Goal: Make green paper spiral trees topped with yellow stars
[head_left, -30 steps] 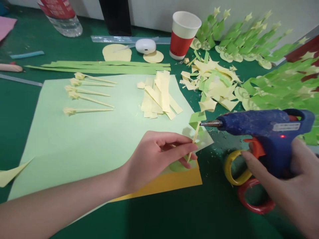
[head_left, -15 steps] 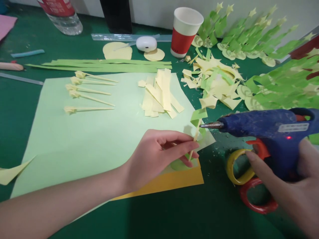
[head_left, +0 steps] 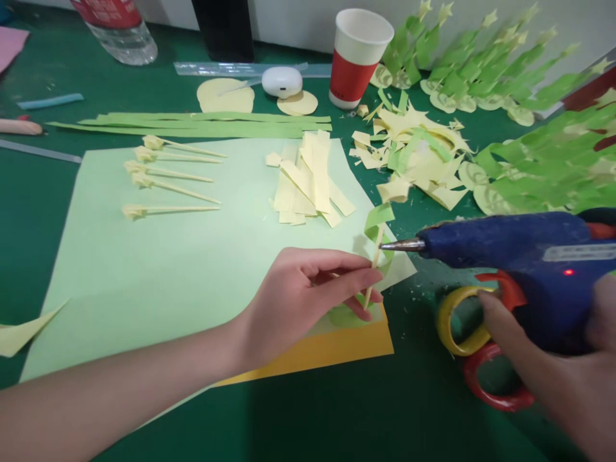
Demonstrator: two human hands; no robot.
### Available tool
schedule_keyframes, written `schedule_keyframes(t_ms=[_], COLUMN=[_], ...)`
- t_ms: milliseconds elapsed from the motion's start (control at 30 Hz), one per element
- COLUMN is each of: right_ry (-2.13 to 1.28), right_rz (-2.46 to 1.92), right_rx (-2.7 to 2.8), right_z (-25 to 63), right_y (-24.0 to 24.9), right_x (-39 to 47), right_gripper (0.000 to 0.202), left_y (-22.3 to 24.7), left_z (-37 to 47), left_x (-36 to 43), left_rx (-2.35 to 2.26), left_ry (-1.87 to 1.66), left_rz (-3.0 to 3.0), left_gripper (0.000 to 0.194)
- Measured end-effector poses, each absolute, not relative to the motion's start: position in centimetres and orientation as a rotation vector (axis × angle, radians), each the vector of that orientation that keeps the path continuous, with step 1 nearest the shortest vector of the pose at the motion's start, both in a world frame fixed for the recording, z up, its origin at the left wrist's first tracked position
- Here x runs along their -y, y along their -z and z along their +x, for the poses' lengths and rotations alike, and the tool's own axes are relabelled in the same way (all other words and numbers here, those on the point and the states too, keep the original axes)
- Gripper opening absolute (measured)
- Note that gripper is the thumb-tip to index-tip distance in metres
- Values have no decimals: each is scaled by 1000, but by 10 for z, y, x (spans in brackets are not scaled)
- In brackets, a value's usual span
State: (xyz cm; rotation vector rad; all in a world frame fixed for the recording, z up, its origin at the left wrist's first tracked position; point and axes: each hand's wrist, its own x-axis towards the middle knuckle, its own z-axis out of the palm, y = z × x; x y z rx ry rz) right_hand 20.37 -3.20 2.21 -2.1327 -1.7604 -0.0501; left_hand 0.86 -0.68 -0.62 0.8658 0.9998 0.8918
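Observation:
Between the thumb and fingers of my left hand (head_left: 322, 282) is a thin wooden stick (head_left: 376, 256), held slanting upright. A green paper strip (head_left: 379, 217) winds around it, and a pale yellow paper piece (head_left: 394, 190) shows at its top. My right hand (head_left: 568, 366) grips a blue hot glue gun (head_left: 505, 244) with a lit red light; a finger lies by its orange trigger (head_left: 507, 289). The metal nozzle (head_left: 402, 245) touches or nearly touches the stick just above my left fingers. Its handle is partly hidden by my right hand.
Scissors with yellow and red handles (head_left: 464, 321) lie under the glue gun. On the light green sheet (head_left: 144, 276) are several yellow-tipped sticks (head_left: 173, 210) and yellow paper strips (head_left: 315, 176). Paper scraps (head_left: 423, 154), a paper cup (head_left: 359, 58) and finished paper plants (head_left: 543, 160) stand beyond.
The glue gun's nozzle has shifted slightly left and down along the stick. The stick's top has tilted a little left in my left hand.

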Motion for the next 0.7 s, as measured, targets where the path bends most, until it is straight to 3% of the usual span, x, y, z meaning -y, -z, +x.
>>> schedule_keyframes(t_ms=[233,600,700], right_ry=[68,-163,3], right_rz=[-2160,-2362,-2218], right_rx=[1689,1913,1940], right_z=[218,244,241], right_y=[-22,-17,-21], right_x=[26,-11,-6], right_gripper=[51,40,50], left_y=[7,0,-1], left_z=[9,8,10], left_x=[7,6,6], left_rx=[-935,-1016,-1057], left_ry=[-915,-806,-824], left_rz=[845,908,933], left_gripper=[13,19,17])
